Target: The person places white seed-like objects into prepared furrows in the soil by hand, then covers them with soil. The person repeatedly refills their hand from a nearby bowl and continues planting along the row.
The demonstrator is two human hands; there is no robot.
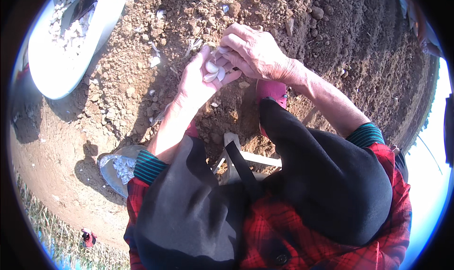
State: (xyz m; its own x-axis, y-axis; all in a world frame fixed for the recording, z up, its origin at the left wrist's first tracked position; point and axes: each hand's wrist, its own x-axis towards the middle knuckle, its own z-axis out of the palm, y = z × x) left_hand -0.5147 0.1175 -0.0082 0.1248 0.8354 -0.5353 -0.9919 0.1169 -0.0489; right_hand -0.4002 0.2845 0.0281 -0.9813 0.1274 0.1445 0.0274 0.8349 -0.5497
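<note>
My left hand (195,78) is turned palm up, and several garlic cloves (211,67) with whitish skins rest in its palm and fingers. Close against its fingertips, my right hand (250,50) bends over with its fingers curled. A pale piece, apparently another garlic clove (223,50), sits pinched between the right thumb and fingers. The fingers of both hands overlap, so part of what lies between them is hidden. Thin scraps of garlic skin (155,61) lie on the soil just left of the hands.
A white tub (56,89) full of pale cloves stands at the upper left. Lower left is a bucket (106,167) holding whitish pieces. Cloddy soil (134,82) surrounds my pink shoes (271,91). A light-coloured stool frame (260,159) shows between my legs. A distant person (88,237) is near dry stalks.
</note>
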